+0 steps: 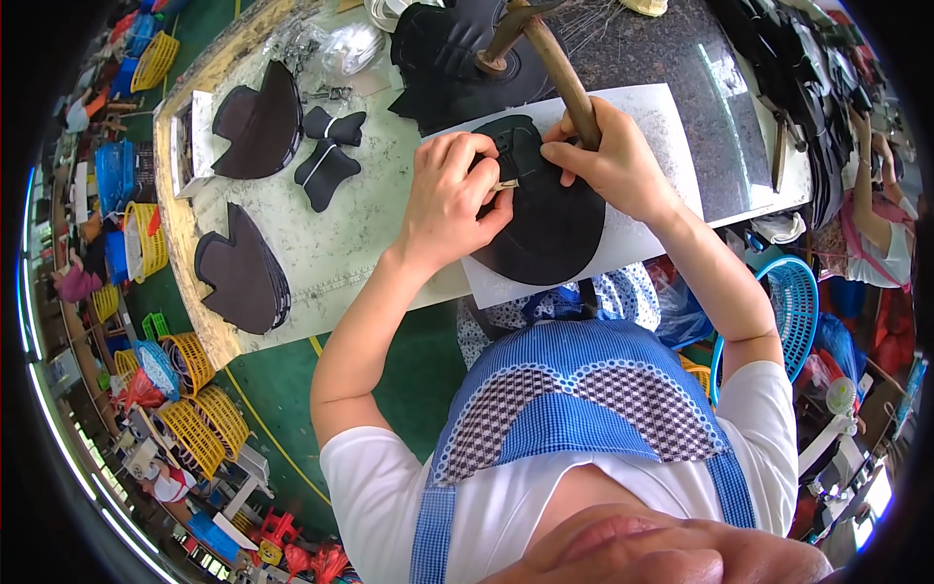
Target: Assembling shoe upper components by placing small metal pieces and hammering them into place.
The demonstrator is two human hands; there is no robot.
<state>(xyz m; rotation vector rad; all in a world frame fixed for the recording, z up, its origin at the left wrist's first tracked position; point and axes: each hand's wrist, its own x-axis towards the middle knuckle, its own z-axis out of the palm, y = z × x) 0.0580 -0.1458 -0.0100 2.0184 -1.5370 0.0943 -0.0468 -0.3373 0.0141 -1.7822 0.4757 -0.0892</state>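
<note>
We see both bare hands working close together over a black rounded cut piece [545,229], which lies on a white sheet [671,127] at the near edge of the worktable [375,229]. The left hand [455,195] is bent in from the left, its fingers curled, thumb and forefinger pinching a small pale-ended object [508,184] just above the piece; we cannot tell what that object is. The right hand [613,156] has its fingers curled round the lower part of a wooden-handled hammer [559,73], with the thumb laid toward the piece. We cannot tell whether its thumb and forefinger also grip the piece. The hammer's head points away from the wearer, over a dark heap of black cut pieces [428,58].

To the left on the table we see two stacks of notched dark pieces [261,122] [243,273], one nearer the wearer than the other, and beside them two small black bundles [334,127] [328,177] bound with white bands. A clear plastic bag [350,47] lies beyond. On the right, a dark speckled slab [710,117] extends past the white sheet. The wearer has a blue checked apron [574,409] on, and a blue basket [790,307] stands to the right, below table level.
</note>
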